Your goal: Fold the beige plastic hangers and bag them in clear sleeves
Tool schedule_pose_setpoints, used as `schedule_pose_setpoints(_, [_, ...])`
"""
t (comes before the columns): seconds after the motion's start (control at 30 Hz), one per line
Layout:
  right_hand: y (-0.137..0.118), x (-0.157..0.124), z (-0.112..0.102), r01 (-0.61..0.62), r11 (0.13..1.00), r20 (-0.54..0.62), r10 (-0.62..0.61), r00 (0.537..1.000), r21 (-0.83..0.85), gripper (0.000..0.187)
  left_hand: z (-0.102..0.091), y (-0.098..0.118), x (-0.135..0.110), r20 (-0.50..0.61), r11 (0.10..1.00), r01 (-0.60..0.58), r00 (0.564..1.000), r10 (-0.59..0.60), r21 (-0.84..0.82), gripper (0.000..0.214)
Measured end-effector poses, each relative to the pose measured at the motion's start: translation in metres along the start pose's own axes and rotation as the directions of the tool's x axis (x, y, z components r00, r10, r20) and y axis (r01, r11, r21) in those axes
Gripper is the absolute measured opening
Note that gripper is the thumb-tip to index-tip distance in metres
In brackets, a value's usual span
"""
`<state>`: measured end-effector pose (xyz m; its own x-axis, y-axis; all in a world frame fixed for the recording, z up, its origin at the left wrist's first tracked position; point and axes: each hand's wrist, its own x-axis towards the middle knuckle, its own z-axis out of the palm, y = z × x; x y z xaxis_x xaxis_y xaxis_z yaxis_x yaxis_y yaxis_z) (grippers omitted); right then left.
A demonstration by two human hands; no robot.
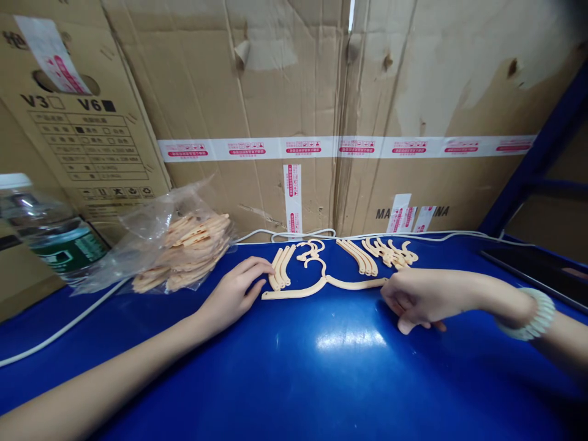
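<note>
Hanger (326, 279) lies on table (275, 380), R end at R hand (422, 297), fingers curled; can't tell if they grip it. L hand (239, 288) loosely parted, apparently holding nothing, fingertips right by the strips (281, 267). If lifting strips: one at a time, light pinch, w/o nudging the hanger.
</note>
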<state>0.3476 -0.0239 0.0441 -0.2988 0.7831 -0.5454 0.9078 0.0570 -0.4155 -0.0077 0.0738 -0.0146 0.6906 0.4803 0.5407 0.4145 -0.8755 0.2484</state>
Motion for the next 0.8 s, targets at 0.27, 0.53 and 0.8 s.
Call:
schedule_pose_setpoints(0.27, [-0.009,-0.005,0.0,-0.021,0.998,-0.018,0.02,1.0,-0.052,0.014,0.001,-0.001,-0.001,0.01,0.999,-0.022,1.0,0.022,0.031,0.024])
schedule_pose_setpoints(0.53, [-0.029,-0.003,0.005,0.256,0.908,-0.415,-0.384,0.825,-0.332,0.015,0.002,-0.001,-0.001,0.009,0.998,-0.031,1.0,0.03,0.053,0.023])
schedule_pose_setpoints(0.8, [-0.043,0.043,-0.003,0.263,0.88,-0.575,-0.461,0.675,-0.396,0.012,0.003,-0.002,-0.001,0.013,0.997,-0.038,0.999,0.038,0.061,0.023])
